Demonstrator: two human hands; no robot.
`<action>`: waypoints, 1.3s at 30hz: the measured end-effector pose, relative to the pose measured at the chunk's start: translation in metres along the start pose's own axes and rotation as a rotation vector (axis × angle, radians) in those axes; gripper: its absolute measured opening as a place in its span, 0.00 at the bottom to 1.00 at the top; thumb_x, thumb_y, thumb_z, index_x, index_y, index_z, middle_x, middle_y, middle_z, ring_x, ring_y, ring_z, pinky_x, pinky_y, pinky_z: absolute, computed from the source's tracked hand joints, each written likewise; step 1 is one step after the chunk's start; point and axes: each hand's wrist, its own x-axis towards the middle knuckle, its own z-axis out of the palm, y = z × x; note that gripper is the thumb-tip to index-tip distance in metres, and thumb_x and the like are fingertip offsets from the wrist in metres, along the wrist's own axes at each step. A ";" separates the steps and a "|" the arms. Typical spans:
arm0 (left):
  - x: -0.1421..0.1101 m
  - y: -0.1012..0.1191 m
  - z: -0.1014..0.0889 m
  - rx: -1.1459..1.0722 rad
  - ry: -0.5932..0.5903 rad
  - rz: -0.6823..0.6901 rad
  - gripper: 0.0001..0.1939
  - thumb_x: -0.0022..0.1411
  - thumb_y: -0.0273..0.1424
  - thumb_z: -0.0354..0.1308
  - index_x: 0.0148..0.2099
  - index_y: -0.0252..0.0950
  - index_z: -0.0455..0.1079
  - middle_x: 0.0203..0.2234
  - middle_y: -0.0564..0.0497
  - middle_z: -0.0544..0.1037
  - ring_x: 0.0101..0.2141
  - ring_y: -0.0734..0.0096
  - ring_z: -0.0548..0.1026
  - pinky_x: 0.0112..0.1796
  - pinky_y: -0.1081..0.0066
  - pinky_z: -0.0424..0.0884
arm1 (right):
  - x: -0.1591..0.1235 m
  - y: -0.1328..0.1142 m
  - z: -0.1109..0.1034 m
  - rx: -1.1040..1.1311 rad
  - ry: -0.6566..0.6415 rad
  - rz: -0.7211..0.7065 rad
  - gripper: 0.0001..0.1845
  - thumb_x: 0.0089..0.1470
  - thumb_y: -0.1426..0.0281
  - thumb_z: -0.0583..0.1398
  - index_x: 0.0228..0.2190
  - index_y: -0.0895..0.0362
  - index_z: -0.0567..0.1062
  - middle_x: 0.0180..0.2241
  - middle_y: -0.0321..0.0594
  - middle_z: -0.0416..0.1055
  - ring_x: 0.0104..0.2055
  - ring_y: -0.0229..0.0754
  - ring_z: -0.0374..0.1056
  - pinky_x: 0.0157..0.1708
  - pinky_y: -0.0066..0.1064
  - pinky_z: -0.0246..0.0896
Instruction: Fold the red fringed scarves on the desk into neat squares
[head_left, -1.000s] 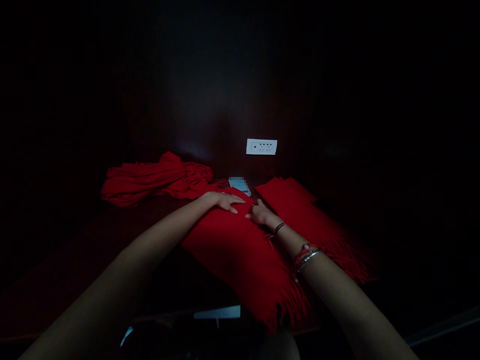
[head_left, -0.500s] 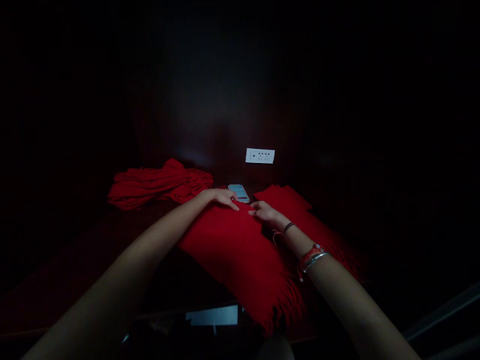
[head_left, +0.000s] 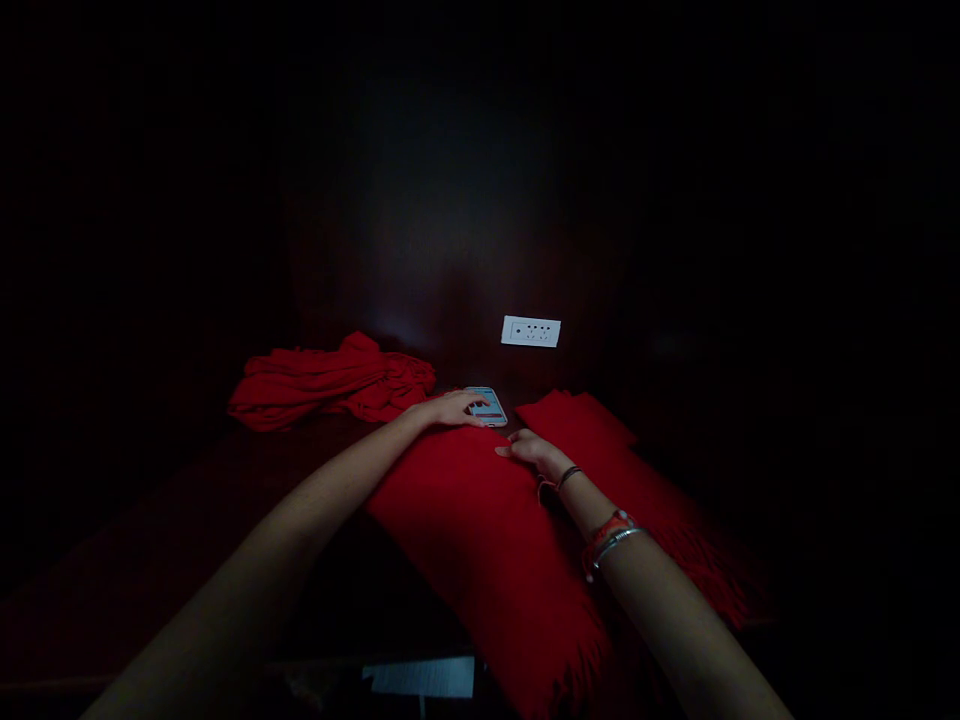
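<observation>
A red fringed scarf (head_left: pixel 465 500) lies folded in front of me, its tassels hanging toward the front edge of the dark table. At its far left corner is my left hand (head_left: pixel 454 408), fingers apart and reaching over the lower part of a phone (head_left: pixel 491 408) with a lit screen. My right hand (head_left: pixel 534 452), with bracelets on the wrist, holds the far right corner of this scarf, thumb on top; its other fingers are partly hidden. Just beyond the right hand lies another folded red scarf (head_left: pixel 592 430), fringe toward the right front.
A crumpled heap of red cloth (head_left: pixel 322 385) sits at the back left of the table (head_left: pixel 187 560). On the dark back wall is a white socket panel (head_left: pixel 531 331). Below the front edge, a pale papery sheet (head_left: pixel 424 678) shows. The surroundings are very dark.
My left hand has loosened from the scarf's far edge, its fingers now spread over the phone. The right hand stays at its corner. The whole view has shifted slightly.
</observation>
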 end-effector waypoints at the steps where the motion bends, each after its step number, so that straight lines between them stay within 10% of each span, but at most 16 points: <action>1: -0.012 0.001 0.002 0.073 0.113 0.005 0.24 0.52 0.37 0.53 0.51 0.34 0.60 0.46 0.44 0.64 0.46 0.64 0.62 0.45 0.69 0.57 | 0.000 0.000 -0.001 -0.051 0.020 0.008 0.16 0.40 0.73 0.60 0.36 0.62 0.71 0.32 0.46 0.70 0.36 0.46 0.65 0.35 0.32 0.59; 4: -0.062 0.005 0.017 0.186 0.229 -0.033 0.26 0.58 0.42 0.43 0.56 0.38 0.51 0.54 0.45 0.53 0.53 0.63 0.52 0.51 0.63 0.48 | -0.003 -0.001 0.001 -0.207 0.106 -0.029 0.25 0.43 0.75 0.57 0.46 0.59 0.64 0.47 0.50 0.61 0.49 0.51 0.55 0.46 0.38 0.51; 8: -0.113 0.005 0.040 0.191 -0.075 -0.258 0.31 0.57 0.49 0.36 0.59 0.41 0.43 0.58 0.47 0.43 0.56 0.59 0.41 0.51 0.53 0.41 | -0.006 -0.001 0.022 -0.511 0.052 -0.297 0.25 0.53 0.65 0.48 0.53 0.50 0.52 0.58 0.41 0.41 0.58 0.47 0.38 0.52 0.42 0.38; 19: -0.123 0.016 0.036 0.261 -0.063 -0.465 0.41 0.53 0.54 0.33 0.60 0.29 0.36 0.58 0.43 0.37 0.57 0.59 0.37 0.52 0.53 0.34 | -0.012 0.000 0.039 -0.693 0.000 -0.192 0.43 0.48 0.47 0.35 0.56 0.65 0.37 0.59 0.45 0.27 0.59 0.47 0.24 0.53 0.49 0.25; 30: -0.137 0.012 0.038 0.170 -0.046 -0.500 0.28 0.60 0.41 0.31 0.59 0.34 0.42 0.58 0.48 0.43 0.57 0.63 0.41 0.51 0.53 0.39 | -0.032 0.003 0.039 -0.642 -0.041 -0.194 0.42 0.48 0.48 0.40 0.56 0.65 0.42 0.59 0.46 0.32 0.59 0.47 0.26 0.54 0.44 0.25; 35: -0.154 0.021 0.025 0.154 0.207 -0.604 0.29 0.59 0.42 0.33 0.57 0.30 0.48 0.55 0.41 0.51 0.55 0.61 0.49 0.51 0.59 0.46 | -0.029 -0.002 0.011 -0.340 0.053 -0.068 0.37 0.48 0.58 0.52 0.54 0.66 0.49 0.56 0.52 0.46 0.57 0.45 0.42 0.52 0.31 0.40; 39: -0.160 0.030 0.019 0.006 0.149 -0.757 0.38 0.49 0.49 0.46 0.55 0.27 0.53 0.49 0.36 0.61 0.49 0.54 0.61 0.46 0.62 0.58 | -0.021 -0.003 -0.006 -0.200 -0.026 0.091 0.28 0.43 0.61 0.58 0.44 0.63 0.65 0.47 0.50 0.62 0.49 0.48 0.57 0.45 0.30 0.52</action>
